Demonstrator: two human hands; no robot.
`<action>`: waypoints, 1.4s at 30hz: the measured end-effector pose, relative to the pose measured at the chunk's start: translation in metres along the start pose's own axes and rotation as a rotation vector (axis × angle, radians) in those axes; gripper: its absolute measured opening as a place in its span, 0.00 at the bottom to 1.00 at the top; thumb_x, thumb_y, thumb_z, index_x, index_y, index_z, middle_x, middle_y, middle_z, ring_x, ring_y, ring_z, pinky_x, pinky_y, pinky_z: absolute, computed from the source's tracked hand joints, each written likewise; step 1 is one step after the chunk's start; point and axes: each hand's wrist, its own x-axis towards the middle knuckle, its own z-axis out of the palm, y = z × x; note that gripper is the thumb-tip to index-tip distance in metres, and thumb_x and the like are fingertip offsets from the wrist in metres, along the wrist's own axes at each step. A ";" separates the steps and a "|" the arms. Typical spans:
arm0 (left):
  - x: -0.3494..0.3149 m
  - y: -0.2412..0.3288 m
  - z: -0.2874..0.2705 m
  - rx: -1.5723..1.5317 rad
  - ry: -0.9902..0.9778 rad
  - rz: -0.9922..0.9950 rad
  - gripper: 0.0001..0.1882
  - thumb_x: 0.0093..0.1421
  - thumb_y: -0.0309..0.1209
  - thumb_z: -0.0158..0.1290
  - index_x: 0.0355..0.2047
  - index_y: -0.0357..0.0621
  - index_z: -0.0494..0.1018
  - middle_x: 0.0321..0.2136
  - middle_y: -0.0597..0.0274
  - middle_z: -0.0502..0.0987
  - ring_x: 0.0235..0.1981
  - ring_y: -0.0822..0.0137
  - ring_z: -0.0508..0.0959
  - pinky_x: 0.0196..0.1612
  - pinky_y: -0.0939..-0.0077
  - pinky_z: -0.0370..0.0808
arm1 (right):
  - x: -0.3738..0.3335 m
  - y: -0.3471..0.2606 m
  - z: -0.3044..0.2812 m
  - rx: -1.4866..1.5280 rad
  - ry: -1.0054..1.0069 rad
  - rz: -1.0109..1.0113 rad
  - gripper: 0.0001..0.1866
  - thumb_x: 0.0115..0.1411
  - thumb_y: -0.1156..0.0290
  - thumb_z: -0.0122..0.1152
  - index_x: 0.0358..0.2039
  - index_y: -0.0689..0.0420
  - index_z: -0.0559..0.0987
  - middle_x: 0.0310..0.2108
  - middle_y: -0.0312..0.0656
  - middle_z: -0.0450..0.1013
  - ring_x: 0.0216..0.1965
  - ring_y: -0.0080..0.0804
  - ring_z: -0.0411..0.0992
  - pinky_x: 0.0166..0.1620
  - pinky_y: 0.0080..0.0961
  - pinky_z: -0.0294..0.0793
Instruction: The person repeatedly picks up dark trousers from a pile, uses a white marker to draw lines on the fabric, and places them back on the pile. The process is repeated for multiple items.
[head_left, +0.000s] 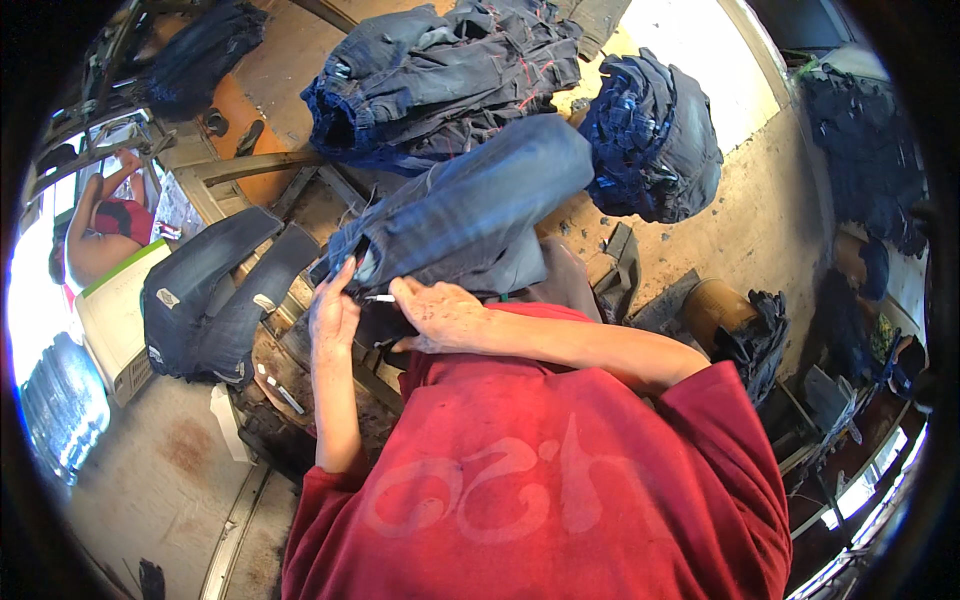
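The pair of jeans (470,205) lies draped over the person's lap, one leg stretching up toward the heaps beyond. Denim like this is likely heavy, limp and not slippery, so it is best gathered at a seam or hem. The left hand (333,310) pinches the dark hem edge; the right hand (440,315) presses on the same spot with a small white tool (380,298) at its fingertips. Behind lie a stack of folded jeans (440,75) and a dark bundle (650,140); another pair (205,300) hangs at left
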 end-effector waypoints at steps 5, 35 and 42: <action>-0.036 0.036 -0.060 0.398 0.175 0.019 0.29 0.63 0.34 0.71 0.61 0.38 0.75 0.55 0.56 0.83 0.54 0.64 0.83 0.60 0.66 0.76 | 0.001 -0.018 -0.018 0.232 -0.093 0.034 0.33 0.73 0.38 0.56 0.50 0.62 0.69 0.39 0.65 0.80 0.46 0.67 0.80 0.48 0.59 0.77; 0.126 0.065 0.089 1.169 -0.680 0.841 0.10 0.56 0.32 0.73 0.33 0.39 0.87 0.25 0.52 0.78 0.28 0.48 0.80 0.33 0.57 0.74 | 0.062 0.004 0.001 -0.545 0.914 0.264 0.14 0.62 0.71 0.68 0.49 0.53 0.85 0.21 0.33 0.76 0.19 0.31 0.74 0.26 0.31 0.72; 0.122 0.063 0.093 1.174 -0.628 0.862 0.09 0.56 0.30 0.72 0.34 0.38 0.87 0.27 0.52 0.80 0.31 0.48 0.81 0.34 0.57 0.76 | 0.048 -0.006 0.010 -0.546 0.775 0.344 0.16 0.62 0.68 0.66 0.51 0.52 0.84 0.21 0.34 0.76 0.21 0.32 0.76 0.27 0.32 0.73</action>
